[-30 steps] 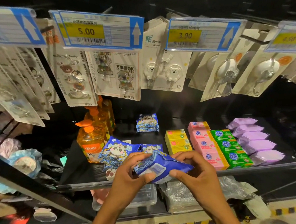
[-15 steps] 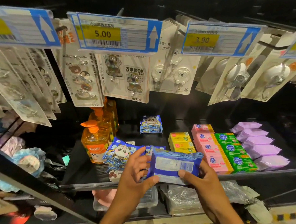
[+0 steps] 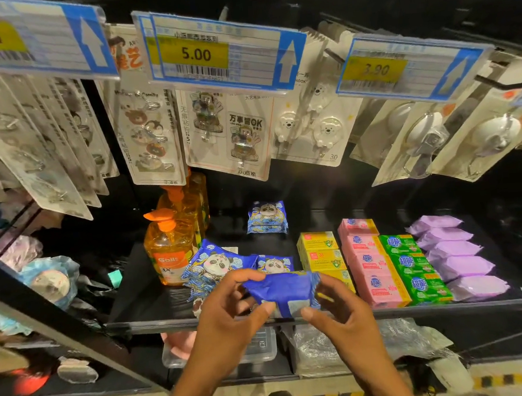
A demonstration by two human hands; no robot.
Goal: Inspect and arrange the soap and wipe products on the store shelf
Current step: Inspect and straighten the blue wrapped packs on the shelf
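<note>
Flipped since 0.5 s back: blue wipe pack had its white label panel facing cam then; now the plain blue side was up w/ label at the near lower edge. Both hands stayed on it.

Ref = pump bottle (orange, front one of a row of similar bottles).

- Floor stripe, yellow/black: well below bottle, nearest cam.
- Clear box: lower level, below-right of bottle.
- Left hand: right of bottle, nearer cam. Thumb + forefinger pinched pack's left end.
- Right hand: further right of bottle. Thumb on label edge, fingers curled behind pack's right end.
- Pack itself: held in the air, right of bottle and nearer cam, over shelf front edge.
- Panda packs: leaning just right of bottle; touching it or not, can't tell. One more was partly hidden behind the held pack.
- Further right of bottle, front-to-back rows side by side: yellow soap boxes, pink soap bars, green soap bars, purple packs.
- Small panda stack: right of bottle, deeper on shelf, apart from the rest.
- Hook cards: hung above bottle and further back.
- Price tag reading 5.00: above bottle, over the cards.
</note>
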